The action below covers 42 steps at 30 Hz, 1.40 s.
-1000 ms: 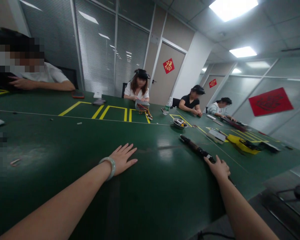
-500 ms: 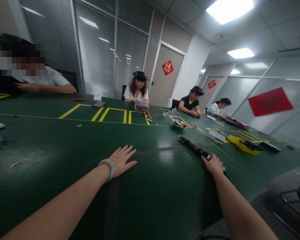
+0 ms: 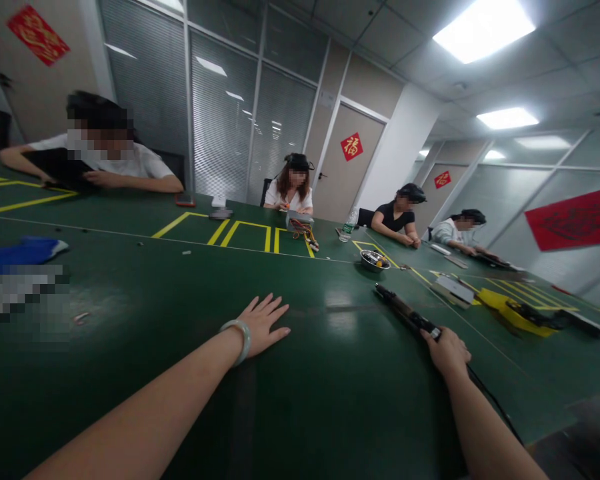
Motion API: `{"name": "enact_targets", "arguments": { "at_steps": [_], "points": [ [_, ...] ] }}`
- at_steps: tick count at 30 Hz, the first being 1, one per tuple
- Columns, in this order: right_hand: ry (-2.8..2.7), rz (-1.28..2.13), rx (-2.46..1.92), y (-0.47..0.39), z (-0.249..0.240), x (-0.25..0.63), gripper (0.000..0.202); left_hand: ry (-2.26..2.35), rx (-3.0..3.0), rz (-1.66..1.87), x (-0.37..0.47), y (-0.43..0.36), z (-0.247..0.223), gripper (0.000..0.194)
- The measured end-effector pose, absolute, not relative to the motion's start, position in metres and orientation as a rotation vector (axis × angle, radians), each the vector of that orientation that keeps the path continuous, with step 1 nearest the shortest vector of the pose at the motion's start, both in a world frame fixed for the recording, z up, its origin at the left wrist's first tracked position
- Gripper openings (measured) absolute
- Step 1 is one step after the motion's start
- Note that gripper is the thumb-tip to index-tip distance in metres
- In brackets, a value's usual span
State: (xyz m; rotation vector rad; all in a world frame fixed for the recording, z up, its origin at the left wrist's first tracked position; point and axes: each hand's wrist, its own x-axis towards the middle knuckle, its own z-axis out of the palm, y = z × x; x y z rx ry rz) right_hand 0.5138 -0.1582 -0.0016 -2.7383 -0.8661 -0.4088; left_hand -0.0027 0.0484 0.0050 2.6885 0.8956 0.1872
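Observation:
My left hand (image 3: 263, 327), with a pale green bangle (image 3: 243, 340) at the wrist, lies palm down on the green table (image 3: 300, 393), fingers spread, holding nothing. To the right, my right hand (image 3: 449, 353) is closed around the rear end of a black and brown electric screwdriver (image 3: 405, 312). Its tip points away from me and to the left, low over or on the tabletop; I cannot tell which. A black cord (image 3: 495, 403) runs back from beneath the right wrist. Beyond the screwdriver's tip stands a metal bowl (image 3: 364, 264) with small parts inside.
A white box (image 3: 453, 291) and a yellow tray (image 3: 515, 313) with black items lie at right. Farther back are a water bottle (image 3: 349, 225) and a grey box with coloured wires (image 3: 300, 221). A blue item (image 3: 20, 253) lies at left. Several people sit around the table.
The view has turned left, so everything sits farther right in the picture. Both hands keep their places on the table, the right one still on the screwdriver.

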Motion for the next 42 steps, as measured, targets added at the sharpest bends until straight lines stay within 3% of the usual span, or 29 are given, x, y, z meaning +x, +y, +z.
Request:
{"name": "enact_targets", "arguments": {
  "at_steps": [11, 20, 24, 30, 36, 39, 42],
  "points": [
    [-1.162, -0.277, -2.601, -0.146, 0.006, 0.475, 0.053, 0.931, 2.749, 0.318, -0.002, 0.044, 0.006, 0.072],
    [-1.654, -0.034, -2.179, -0.070, 0.016, 0.311, 0.044, 0.790, 2.922, 0.660, 0.008, 0.022, 0.033, 0.078],
    [-1.798, 0.095, -1.970, -0.046, 0.012, 0.230, 0.040, 0.626, 2.959, 0.745, 0.010, 0.007, 0.049, 0.071],
    [-2.098, 0.132, -1.706, -0.033, 0.006, 0.155, 0.051, 0.710, 2.872, 0.745, 0.012, 0.002, 0.051, 0.057],
    [-2.082, 0.066, -1.889, -0.067, 0.040, 0.180, 0.076, 0.768, 2.854, 0.628, 0.008, 0.008, 0.048, 0.064],
    [-1.996, 0.230, -2.258, -0.089, 0.055, 0.210, 0.055, 0.754, 2.885, 0.551, 0.008, 0.008, 0.049, 0.062],
    [-2.026, 0.404, -2.348, -0.095, 0.055, 0.227, 0.028, 0.763, 2.917, 0.480, 0.009, 0.009, 0.048, 0.042]
  ]
}}
